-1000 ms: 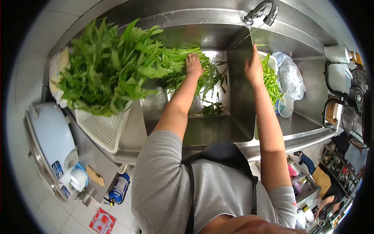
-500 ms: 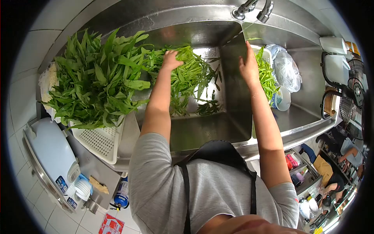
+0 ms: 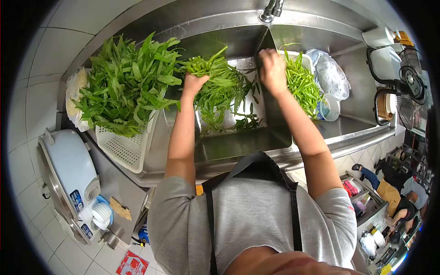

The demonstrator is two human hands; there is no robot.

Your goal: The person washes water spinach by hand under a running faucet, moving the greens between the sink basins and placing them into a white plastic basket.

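In the left sink basin [image 3: 229, 146] my left hand [image 3: 195, 85] is closed around a bunch of leafy green stems [image 3: 201, 65], cut ends pointing up and away. More greens [image 3: 220, 96] trail below it over the basin floor. My right hand [image 3: 273, 73] hangs above the divider between the basins, its fingers bent and smeared by motion. Just right of that hand, a white basket [image 3: 290, 56] in the right basin holds cut green stems [image 3: 302, 87]. A large heap of long-leaved greens [image 3: 133, 87] rests in a white perforated basket [image 3: 121, 146] on the left.
A chrome faucet [image 3: 271, 11] rises behind the divider. The right basin also holds clear plastic bags [image 3: 332, 80] and a bowl [image 3: 329, 107]. A black fan [image 3: 410, 82] stands at the far right, and a light-blue lidded container [image 3: 71, 160] at lower left. People work in the right background.
My left hand has gathered up the stems and lifted their ends. My right hand has swung left from the right basin's basket toward the divider, its fingers bending. The view has shifted slightly.
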